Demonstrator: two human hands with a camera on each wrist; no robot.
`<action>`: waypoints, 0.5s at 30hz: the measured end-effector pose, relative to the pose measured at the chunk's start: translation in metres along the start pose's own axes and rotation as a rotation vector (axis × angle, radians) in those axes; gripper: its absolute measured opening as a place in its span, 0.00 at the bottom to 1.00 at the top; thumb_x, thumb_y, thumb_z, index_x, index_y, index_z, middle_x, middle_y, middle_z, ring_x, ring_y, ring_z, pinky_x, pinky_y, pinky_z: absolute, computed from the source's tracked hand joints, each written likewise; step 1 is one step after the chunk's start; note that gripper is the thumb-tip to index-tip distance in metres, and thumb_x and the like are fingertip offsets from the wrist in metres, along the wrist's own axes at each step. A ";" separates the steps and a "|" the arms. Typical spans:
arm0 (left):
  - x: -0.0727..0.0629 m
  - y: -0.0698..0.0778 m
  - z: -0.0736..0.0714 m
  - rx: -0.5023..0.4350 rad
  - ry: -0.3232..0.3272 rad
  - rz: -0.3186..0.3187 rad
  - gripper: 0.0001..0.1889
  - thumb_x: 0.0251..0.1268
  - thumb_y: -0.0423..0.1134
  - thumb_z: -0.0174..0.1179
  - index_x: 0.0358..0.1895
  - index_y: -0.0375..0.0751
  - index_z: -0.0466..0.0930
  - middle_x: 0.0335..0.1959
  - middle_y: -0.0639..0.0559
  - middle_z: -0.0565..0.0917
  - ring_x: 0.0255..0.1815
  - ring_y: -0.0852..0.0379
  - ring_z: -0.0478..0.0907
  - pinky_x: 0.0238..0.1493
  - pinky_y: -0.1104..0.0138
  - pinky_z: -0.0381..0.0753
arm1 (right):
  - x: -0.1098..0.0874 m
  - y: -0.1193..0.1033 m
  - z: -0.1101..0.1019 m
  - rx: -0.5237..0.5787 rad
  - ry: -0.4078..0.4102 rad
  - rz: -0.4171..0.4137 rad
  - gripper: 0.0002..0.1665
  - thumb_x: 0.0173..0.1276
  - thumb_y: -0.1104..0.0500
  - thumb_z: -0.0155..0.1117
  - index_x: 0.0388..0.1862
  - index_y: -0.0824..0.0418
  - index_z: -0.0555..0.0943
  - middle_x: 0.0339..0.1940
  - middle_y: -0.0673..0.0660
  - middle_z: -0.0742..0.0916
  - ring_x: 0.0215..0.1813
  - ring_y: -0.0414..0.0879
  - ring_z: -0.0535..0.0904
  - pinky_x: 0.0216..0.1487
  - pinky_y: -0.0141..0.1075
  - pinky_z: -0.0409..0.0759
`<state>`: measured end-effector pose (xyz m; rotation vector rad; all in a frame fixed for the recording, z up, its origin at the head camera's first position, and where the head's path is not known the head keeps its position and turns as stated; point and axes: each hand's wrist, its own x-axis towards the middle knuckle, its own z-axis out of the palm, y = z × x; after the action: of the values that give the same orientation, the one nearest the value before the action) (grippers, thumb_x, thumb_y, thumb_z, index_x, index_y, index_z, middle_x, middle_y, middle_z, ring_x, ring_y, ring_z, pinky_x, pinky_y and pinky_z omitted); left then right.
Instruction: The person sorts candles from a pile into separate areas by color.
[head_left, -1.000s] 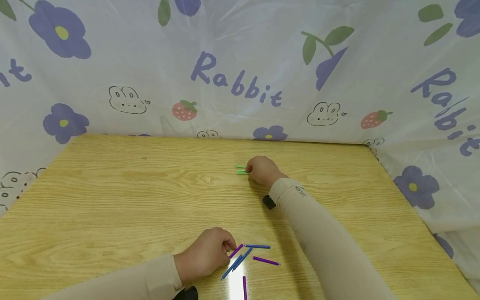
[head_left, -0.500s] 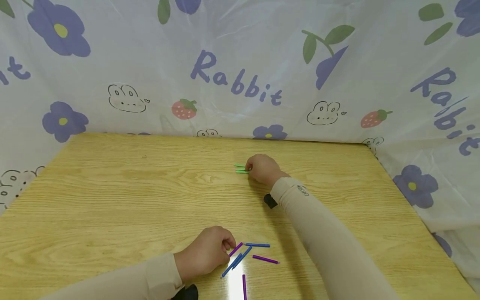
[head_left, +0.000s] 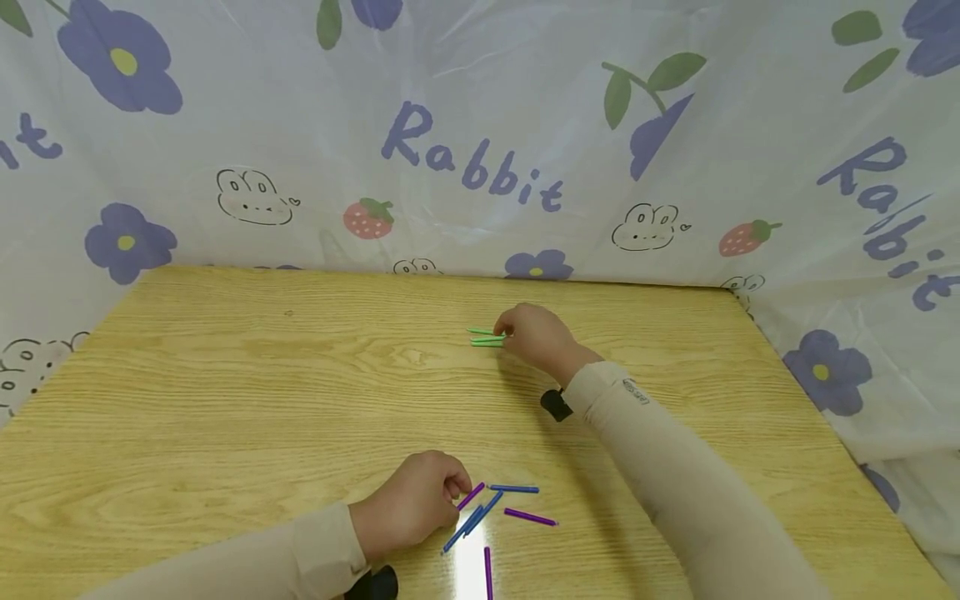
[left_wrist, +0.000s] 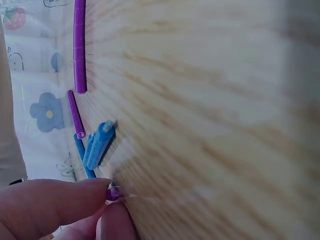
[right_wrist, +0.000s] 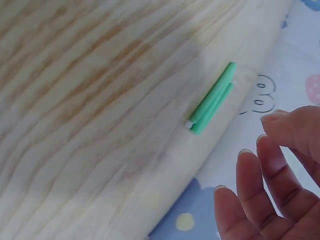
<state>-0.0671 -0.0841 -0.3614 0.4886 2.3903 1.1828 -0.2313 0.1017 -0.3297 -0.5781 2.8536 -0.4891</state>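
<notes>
My left hand (head_left: 408, 504) pinches one end of a purple pencil-like stick (left_wrist: 114, 194) between thumb and finger, low over the wooden table. Beside it, in the head view, lie several blue sticks (head_left: 514, 489), some overlapping, and two more purple sticks (head_left: 531, 517). My right hand (head_left: 542, 337) is farther off, by a small group of slim green sticks (head_left: 487, 342). In the right wrist view those green sticks (right_wrist: 212, 102) rest side by side on the table, apart from the right hand (right_wrist: 272, 185). Its fingers are spread and loosely bent, with nothing between them.
The wooden table (head_left: 300, 400) reaches back to a white printed cloth (head_left: 465, 100) with flowers and rabbits, which also hangs at both sides. A dark wrist device (head_left: 557, 405) sits under the right cuff, and another (head_left: 375, 583) under the left.
My right hand lets go of the green sticks and draws slightly back to the right. The green sticks stay in place. My left hand keeps its pinch and has hardly moved.
</notes>
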 end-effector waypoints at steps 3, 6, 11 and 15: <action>0.000 0.001 0.000 0.001 0.001 -0.001 0.12 0.44 0.16 0.61 0.32 0.32 0.81 0.26 0.51 0.74 0.30 0.54 0.68 0.29 0.68 0.70 | -0.006 0.000 -0.002 0.026 0.008 -0.009 0.15 0.68 0.65 0.59 0.52 0.62 0.83 0.48 0.58 0.84 0.51 0.51 0.79 0.53 0.43 0.77; -0.001 0.001 0.000 0.000 0.003 -0.007 0.12 0.44 0.16 0.61 0.33 0.32 0.81 0.26 0.51 0.74 0.30 0.54 0.68 0.29 0.68 0.70 | -0.012 0.000 -0.004 0.056 0.021 -0.020 0.15 0.68 0.65 0.59 0.52 0.62 0.83 0.48 0.58 0.84 0.51 0.51 0.79 0.52 0.43 0.77; 0.000 0.002 0.000 -0.015 0.003 -0.018 0.12 0.44 0.15 0.60 0.32 0.31 0.81 0.26 0.51 0.74 0.30 0.54 0.69 0.29 0.68 0.70 | -0.023 0.000 -0.006 0.073 0.039 -0.042 0.14 0.68 0.65 0.58 0.50 0.62 0.84 0.45 0.56 0.84 0.48 0.50 0.79 0.50 0.42 0.78; 0.000 0.002 0.000 -0.026 -0.008 -0.030 0.12 0.45 0.16 0.61 0.33 0.31 0.81 0.27 0.51 0.75 0.30 0.54 0.69 0.30 0.67 0.71 | -0.032 0.000 -0.006 0.068 0.047 -0.054 0.13 0.68 0.65 0.60 0.49 0.62 0.84 0.44 0.56 0.83 0.47 0.49 0.79 0.49 0.42 0.78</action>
<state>-0.0673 -0.0830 -0.3601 0.4469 2.3639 1.1951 -0.2035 0.1168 -0.3206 -0.6410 2.8590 -0.6143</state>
